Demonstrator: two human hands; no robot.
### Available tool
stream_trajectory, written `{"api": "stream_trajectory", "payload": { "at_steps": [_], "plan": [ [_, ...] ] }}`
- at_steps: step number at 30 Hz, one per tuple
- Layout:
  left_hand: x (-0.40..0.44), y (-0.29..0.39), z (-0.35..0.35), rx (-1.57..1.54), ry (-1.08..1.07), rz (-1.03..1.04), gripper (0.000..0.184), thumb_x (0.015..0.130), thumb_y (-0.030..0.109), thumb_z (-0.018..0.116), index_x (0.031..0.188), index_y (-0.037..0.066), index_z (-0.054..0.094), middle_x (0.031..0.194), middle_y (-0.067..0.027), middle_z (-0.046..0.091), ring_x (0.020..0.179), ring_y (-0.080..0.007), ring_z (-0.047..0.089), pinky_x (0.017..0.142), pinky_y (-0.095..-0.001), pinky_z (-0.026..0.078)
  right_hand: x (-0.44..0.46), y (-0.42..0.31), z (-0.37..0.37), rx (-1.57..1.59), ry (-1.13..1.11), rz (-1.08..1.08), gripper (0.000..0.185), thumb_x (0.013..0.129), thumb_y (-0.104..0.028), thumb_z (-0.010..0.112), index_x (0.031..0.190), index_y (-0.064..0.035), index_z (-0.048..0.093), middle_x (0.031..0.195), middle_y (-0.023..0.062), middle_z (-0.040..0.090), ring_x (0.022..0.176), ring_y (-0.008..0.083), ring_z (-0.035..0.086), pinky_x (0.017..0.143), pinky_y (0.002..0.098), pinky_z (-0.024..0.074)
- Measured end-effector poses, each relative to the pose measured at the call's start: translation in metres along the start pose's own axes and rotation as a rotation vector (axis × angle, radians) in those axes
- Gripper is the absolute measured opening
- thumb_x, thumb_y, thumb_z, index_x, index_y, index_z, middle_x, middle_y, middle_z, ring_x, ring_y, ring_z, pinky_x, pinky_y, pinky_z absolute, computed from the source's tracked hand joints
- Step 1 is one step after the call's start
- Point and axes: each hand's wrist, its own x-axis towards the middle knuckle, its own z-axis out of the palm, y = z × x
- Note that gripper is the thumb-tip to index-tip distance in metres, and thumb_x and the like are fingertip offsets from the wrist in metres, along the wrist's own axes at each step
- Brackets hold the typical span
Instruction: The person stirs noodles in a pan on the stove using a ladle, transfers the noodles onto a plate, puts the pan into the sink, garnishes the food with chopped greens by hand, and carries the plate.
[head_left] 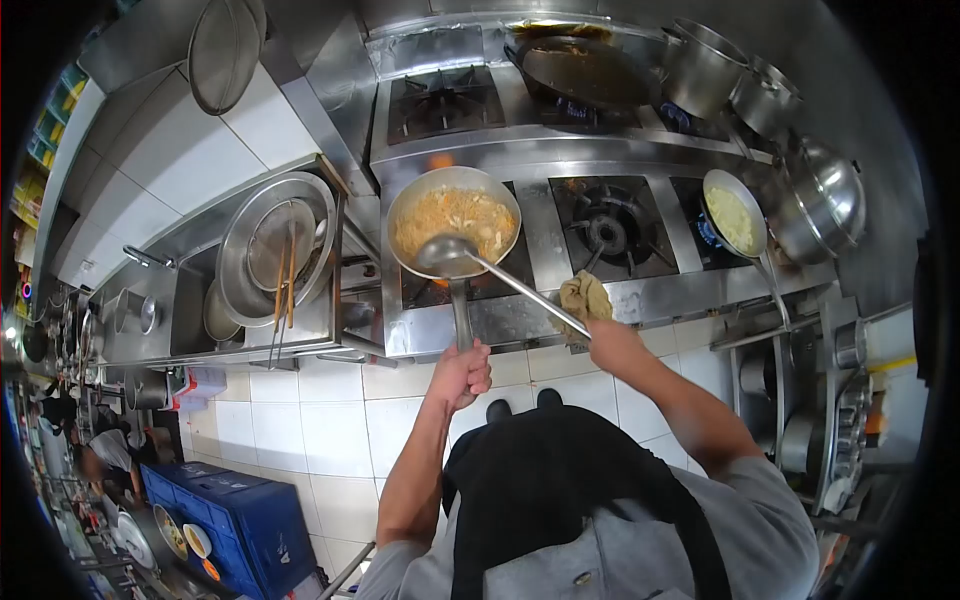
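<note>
My left hand [462, 376] is wrapped round the handle [461, 315] of a frying pan [450, 175] on the front left burner. Orange-brown food, perhaps noodles or rice, with pale pieces [468, 212] fills the pan. Closed on the long handle of a metal ladle [446, 257] is my right hand [614, 347]. The ladle's bowl rests over the food at the pan's near side. A crumpled brownish cloth [588, 297] lies at the stove's front edge, beside the ladle handle and just beyond my right hand.
A smaller pan with pale yellow food [734, 220] sits on a lit burner at right. Behind stand a large dark wok [580, 75] and steel pots [704, 75]. Left, chopsticks [291, 275] lie across a strainer in a basin [232, 265]. Another person [110, 450] is beyond blue crates [235, 525].
</note>
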Motion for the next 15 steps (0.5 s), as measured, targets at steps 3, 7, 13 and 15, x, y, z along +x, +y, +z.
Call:
{"api": "stream_trajectory", "payload": {
  "at_steps": [3, 7, 13, 15],
  "plan": [
    [-0.024, 0.013, -0.011, 0.025, 0.061, 0.039, 0.017, 0.094, 0.006, 0.059, 0.093, 0.016, 0.046, 0.058, 0.0052, 0.031, 0.041, -0.0079, 0.03, 0.036, -0.0251, 0.024, 0.031, -0.029, 0.025, -0.064, 0.288, -0.184, 0.027, 0.088, -0.008, 0.054, 0.113, 0.0003, 0.058, 0.089, 0.0274, 0.068, 0.087, 0.0442, 0.068, 0.08, 0.0548, 0.0521],
    [-0.026, -0.029, -0.003, -0.016, 0.041, -0.012, 0.016, 0.095, 0.005, 0.058, 0.092, 0.017, 0.047, 0.06, 0.0057, 0.033, 0.043, -0.0076, 0.032, 0.037, -0.0249, 0.025, 0.027, 0.004, 0.037, -0.08, 0.149, 0.03, 0.024, 0.087, -0.007, 0.054, 0.108, 0.0013, 0.059, 0.087, 0.0267, 0.068, 0.085, 0.0445, 0.067, 0.078, 0.054, 0.0523],
    [-0.005, 0.011, 0.013, -0.057, 0.02, 0.002, 0.016, 0.095, 0.004, 0.057, 0.089, 0.016, 0.049, 0.061, 0.0055, 0.036, 0.044, -0.0063, 0.034, 0.036, -0.0243, 0.026, 0.008, 0.012, 0.041, -0.079, -0.016, 0.101, 0.024, 0.086, -0.006, 0.051, 0.109, 0.0008, 0.059, 0.087, 0.0269, 0.068, 0.085, 0.0457, 0.067, 0.079, 0.054, 0.0519],
    [-0.008, -0.003, 0.008, -0.073, -0.016, 0.003, 0.016, 0.095, 0.003, 0.057, 0.089, 0.016, 0.047, 0.061, 0.005, 0.035, 0.044, -0.007, 0.034, 0.036, -0.0247, 0.027, 0.024, 0.014, 0.045, -0.047, 0.01, 0.143, 0.025, 0.086, -0.005, 0.051, 0.109, 0.0007, 0.059, 0.088, 0.027, 0.068, 0.086, 0.0461, 0.067, 0.08, 0.0542, 0.0516]
  ]
}}
